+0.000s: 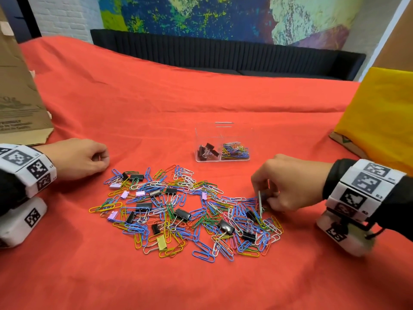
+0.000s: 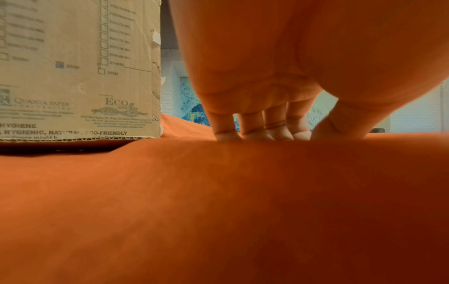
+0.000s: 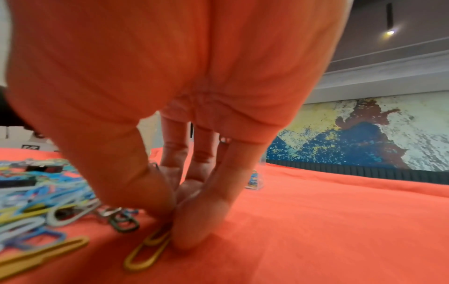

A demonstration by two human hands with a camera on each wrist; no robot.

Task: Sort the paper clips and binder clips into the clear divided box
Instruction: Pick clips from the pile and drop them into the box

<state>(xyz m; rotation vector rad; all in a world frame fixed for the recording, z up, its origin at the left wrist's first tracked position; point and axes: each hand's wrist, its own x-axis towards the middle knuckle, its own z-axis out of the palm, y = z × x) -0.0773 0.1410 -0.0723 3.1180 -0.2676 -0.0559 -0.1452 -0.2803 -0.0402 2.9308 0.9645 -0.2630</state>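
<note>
A heap of coloured paper clips and black, lilac and yellow binder clips (image 1: 185, 209) lies on the red cloth (image 1: 156, 97). Behind it stands the clear divided box (image 1: 245, 137), with black binder clips (image 1: 207, 151) in its left half and paper clips (image 1: 235, 151) in its right half. My right hand (image 1: 267, 198) is at the heap's right edge. In the right wrist view, its thumb and fingertip (image 3: 173, 221) pinch the end of a yellow paper clip (image 3: 145, 251). My left hand (image 1: 82, 158) rests on the cloth left of the heap, fingers (image 2: 262, 124) loosely curled and holding nothing.
A cardboard box (image 1: 20, 97) stands at the far left, close to my left hand. A yellow-draped object (image 1: 380, 119) stands at the right edge. A black sofa (image 1: 223, 52) runs behind the table. Bare red cloth lies in front of the heap.
</note>
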